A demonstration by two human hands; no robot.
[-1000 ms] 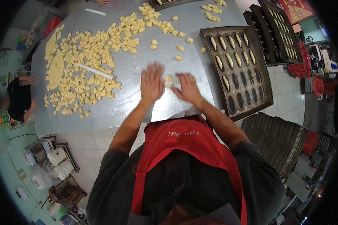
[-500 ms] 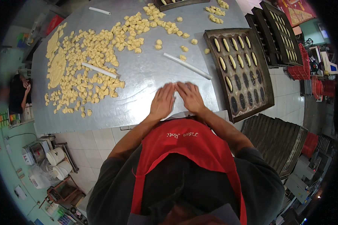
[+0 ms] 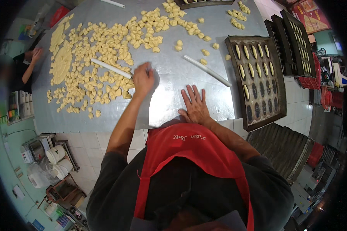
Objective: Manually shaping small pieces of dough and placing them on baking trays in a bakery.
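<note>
My left hand (image 3: 144, 79) is at the edge of the many dough lumps (image 3: 101, 86), beside a white rolling rod (image 3: 111, 68); its fingers are bent and blurred, so any grip is unclear. My right hand (image 3: 195, 106) lies flat on the metal table (image 3: 167, 92) near its front edge, fingers spread. A second white rod (image 3: 207, 71) rests on the bare metal beyond it. At the right, a dark moulded tray (image 3: 256, 111) has thin dough sticks in some hollows, others being unfilled.
A co-worker (image 3: 15, 73) is at the table's left. Sheets of dough (image 3: 61, 65) lie at that end. More trays (image 3: 298, 46), red crates (image 3: 310, 82) and a pile of dark pans (image 3: 275, 150) stand at the right. Another rod (image 3: 112, 3) lies far back.
My hands, together half a second ago, have parted: the left moved left and forward to the lumps, the right spread flat. One second ago both were rolling over a rod. The co-worker's arms moved.
</note>
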